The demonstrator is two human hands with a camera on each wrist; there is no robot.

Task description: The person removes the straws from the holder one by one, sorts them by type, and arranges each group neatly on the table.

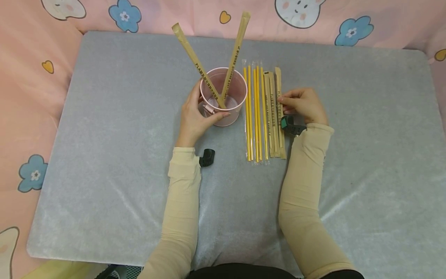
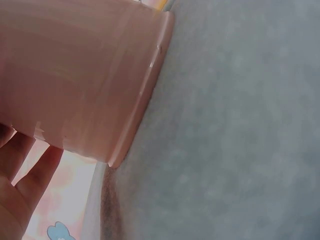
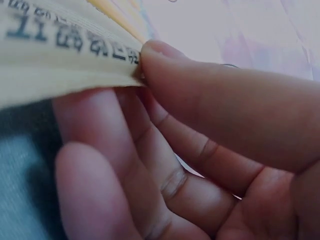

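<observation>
My left hand point(image 1: 195, 122) grips a pink bucket point(image 1: 240, 91) from its left side, thumb at the front and fingers around the far side. In the left wrist view the bucket's base rim point(image 2: 142, 95) is at the grey cloth. Two paper-wrapped straws, one leaning left point(image 1: 191, 52) and one leaning right point(image 1: 238, 42), stand in the bucket. My right hand point(image 1: 308, 105) pinches the rightmost paper-wrapped straw point(image 1: 279, 85) of the row between thumb and index finger. Its printed wrapper point(image 3: 65, 65) fills the upper left of the right wrist view.
Left of the pinched straw lie more paper-wrapped straws point(image 1: 272, 131) and several yellow straws point(image 1: 257, 116) in clear sleeves, side by side. The grey cloth-covered table point(image 1: 115, 124) meets a pink patterned curtain point(image 1: 195, 15) behind.
</observation>
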